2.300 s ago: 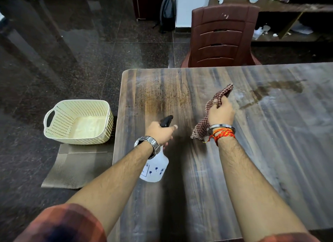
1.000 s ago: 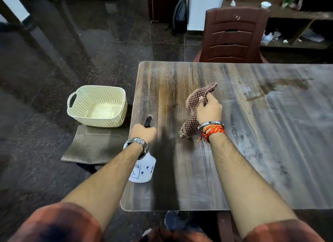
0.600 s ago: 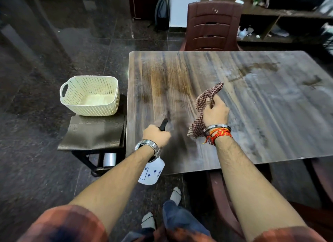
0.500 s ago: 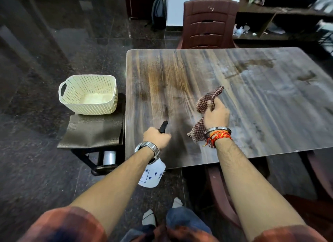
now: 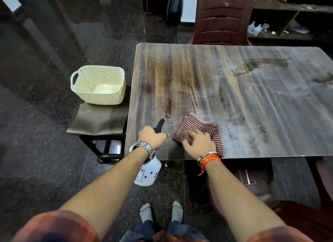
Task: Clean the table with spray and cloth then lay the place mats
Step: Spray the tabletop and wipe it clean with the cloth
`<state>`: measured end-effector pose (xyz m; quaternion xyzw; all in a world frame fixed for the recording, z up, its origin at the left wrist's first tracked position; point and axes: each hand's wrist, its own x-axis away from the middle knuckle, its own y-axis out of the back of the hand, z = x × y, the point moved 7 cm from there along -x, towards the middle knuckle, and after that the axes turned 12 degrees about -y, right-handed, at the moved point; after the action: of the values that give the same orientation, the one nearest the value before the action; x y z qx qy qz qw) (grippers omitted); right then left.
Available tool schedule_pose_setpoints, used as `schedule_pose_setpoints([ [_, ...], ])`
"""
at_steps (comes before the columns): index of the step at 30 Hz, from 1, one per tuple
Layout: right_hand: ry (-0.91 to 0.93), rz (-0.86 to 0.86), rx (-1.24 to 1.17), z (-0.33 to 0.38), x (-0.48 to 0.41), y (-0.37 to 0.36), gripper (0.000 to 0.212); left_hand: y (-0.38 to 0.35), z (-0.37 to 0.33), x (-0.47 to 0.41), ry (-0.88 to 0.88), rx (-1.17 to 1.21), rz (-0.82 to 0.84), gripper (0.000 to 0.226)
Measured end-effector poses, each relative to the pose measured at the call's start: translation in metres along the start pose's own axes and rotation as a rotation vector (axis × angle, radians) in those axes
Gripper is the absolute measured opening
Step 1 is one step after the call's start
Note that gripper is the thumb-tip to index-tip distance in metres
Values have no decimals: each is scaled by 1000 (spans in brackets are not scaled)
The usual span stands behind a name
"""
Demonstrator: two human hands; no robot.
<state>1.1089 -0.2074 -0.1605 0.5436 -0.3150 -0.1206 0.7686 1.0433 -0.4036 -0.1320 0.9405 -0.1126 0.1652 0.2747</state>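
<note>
Now cloth [image 5: 201, 128] flat on table [image 5: 252, 97], prev. lifted

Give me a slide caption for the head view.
Right hand presses checked cloth on table; left hand holds spray bottle.

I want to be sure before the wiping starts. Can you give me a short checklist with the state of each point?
1. Cloth flat on the table: ok.
2. Right hand pressing on the cloth: ok.
3. Left hand gripping the spray bottle: ok.
4. Spray droplets near the nozzle: ok.
5. Stains at the far right wetted: cannot tell.
6. Mats under the basket, off the table: ok.
</note>
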Motion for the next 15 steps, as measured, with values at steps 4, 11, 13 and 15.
schedule_pose_setpoints([
  [4,-11,-93,38,-9,-10,4,54,-5,-3,4,10,-63,-12,25],
  [11,-25,-60,112,-16,-18,-27,59,-26,-22,-7,14,-34,66,30],
  [13,-18,-64,98,-16,-24,-30,59,-32,-32,-15,-5,-39,46,23],
  [15,-10,-55,79,-12,-32,-31,59,-34,-42,-26,-34,-37,9,22],
])
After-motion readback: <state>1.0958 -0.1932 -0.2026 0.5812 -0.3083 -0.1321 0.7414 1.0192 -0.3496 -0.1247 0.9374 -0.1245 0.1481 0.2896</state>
